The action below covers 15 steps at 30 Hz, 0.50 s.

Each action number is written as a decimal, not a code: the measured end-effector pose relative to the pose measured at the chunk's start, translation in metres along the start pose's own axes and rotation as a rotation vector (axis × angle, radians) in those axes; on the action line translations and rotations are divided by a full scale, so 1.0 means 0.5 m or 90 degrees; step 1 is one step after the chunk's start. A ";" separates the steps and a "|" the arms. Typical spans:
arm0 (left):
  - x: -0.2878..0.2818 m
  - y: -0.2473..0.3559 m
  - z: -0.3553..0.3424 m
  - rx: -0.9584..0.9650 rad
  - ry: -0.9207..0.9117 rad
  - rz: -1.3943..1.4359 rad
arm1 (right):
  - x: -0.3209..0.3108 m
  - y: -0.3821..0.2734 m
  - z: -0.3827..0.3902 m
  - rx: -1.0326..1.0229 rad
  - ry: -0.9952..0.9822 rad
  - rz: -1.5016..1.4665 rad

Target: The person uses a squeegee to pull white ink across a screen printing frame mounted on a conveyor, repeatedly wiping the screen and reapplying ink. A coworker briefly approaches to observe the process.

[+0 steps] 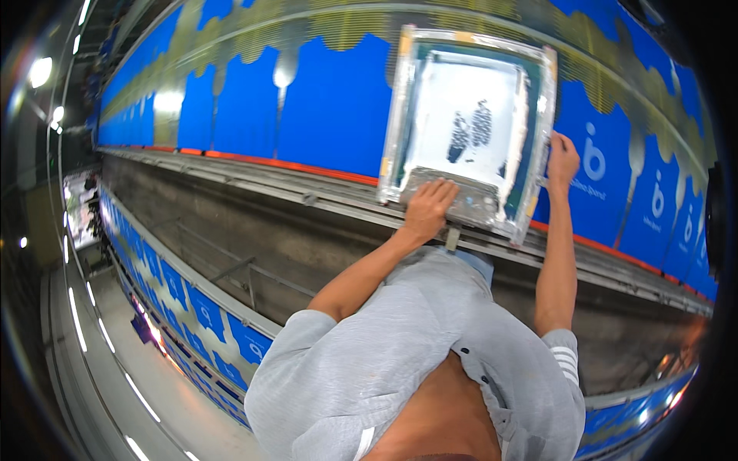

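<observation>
A metal-framed printing screen (469, 127) lies flat on blue fabric (323, 107) stretched along a long table (231, 173). The left hand (429, 207) rests palm-down with fingers spread on the frame's near edge, pressing rather than clasping it. The right hand (563, 160) grips the frame's right side, fingers curled around its rail. The screen sits directly ahead of both hands, between them.

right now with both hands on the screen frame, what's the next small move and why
Probably draw the left hand along the frame's near edge, since it rests there on the squeegee bar while the right hand steadies the frame's side over the blue fabric.
</observation>
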State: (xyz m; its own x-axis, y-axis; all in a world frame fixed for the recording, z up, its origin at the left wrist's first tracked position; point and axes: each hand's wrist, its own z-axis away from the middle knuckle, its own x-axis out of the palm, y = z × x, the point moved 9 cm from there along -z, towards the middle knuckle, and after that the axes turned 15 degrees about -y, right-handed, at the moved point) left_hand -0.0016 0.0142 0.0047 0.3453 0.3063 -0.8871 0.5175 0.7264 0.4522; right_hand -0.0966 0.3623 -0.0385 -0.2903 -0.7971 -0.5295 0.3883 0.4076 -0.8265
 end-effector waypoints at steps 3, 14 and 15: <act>-0.042 -0.026 0.029 -0.019 -0.051 0.030 | 0.054 -0.025 0.057 0.023 0.006 -0.007; -0.263 -0.485 0.083 0.026 -0.276 -0.123 | 0.555 -0.198 0.153 0.018 -0.008 -0.144; -0.281 -0.476 0.063 0.121 -0.231 -0.185 | 0.565 -0.204 0.154 0.031 -0.022 -0.141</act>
State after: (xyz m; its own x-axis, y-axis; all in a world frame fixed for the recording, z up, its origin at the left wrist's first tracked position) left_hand -0.1489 -0.2212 0.0247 0.3990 -0.1504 -0.9045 0.7547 0.6141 0.2309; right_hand -0.1506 0.0613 -0.0891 -0.3443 -0.8797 -0.3281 0.3602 0.1989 -0.9114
